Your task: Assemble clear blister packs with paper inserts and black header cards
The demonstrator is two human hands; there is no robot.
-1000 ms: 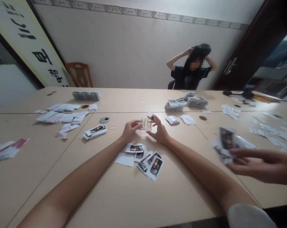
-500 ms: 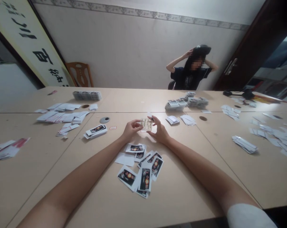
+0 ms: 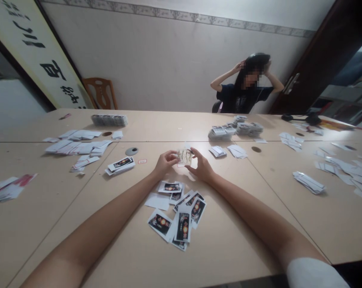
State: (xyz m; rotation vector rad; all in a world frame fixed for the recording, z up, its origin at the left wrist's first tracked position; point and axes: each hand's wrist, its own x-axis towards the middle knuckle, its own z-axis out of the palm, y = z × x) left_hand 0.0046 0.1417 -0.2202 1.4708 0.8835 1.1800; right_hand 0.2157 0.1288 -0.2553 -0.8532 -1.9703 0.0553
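Observation:
In the head view, a small clear packet with pale yellowish streaks is held upright just above the table. My left hand pinches its left side with thumb and fingers. My right hand curls around the right side, index finger near the top corner and thumb near the bottom. What is inside the packet is too blurred to name. Nearer me, between my forearms, lies a loose spread of white-edged sachets with black printed fronts, several overlapping. A blank white sachet lies at their left.
Bundled sachets stand at the back left, with more stacks at the back right. White paper pieces cover the left, others the far right. A small pile lies left of my hands. A person sits across the table.
My hands and the packet stay almost in place. Across the table, the person's head and raised arms have shifted slightly right, hands still at the dark headgear.

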